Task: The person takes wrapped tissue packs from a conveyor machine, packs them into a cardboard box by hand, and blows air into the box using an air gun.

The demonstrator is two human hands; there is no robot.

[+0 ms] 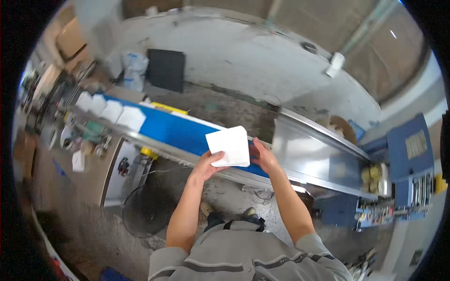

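A flat white paper-like piece (229, 144), squarish with rounded corners, is held over the blue conveyor belt (174, 132). My left hand (204, 166) grips its lower left corner, thumb on top and the other fingers beneath. Just off its right edge is my right hand (265, 158), fingers apart and holding nothing. Several similar white pieces (131, 118) lie in an overlapping row at the belt's left end. Whether the held piece is a single sheet or a stack, I cannot tell.
A shiny metal table (311, 152) adjoins the belt on the right, leading to a blue machine (408, 149). To the left stand machinery and a workbench (96, 161). A dark panel (166, 70) leans against the far wall. A dark round mesh object (146, 213) is on the floor.
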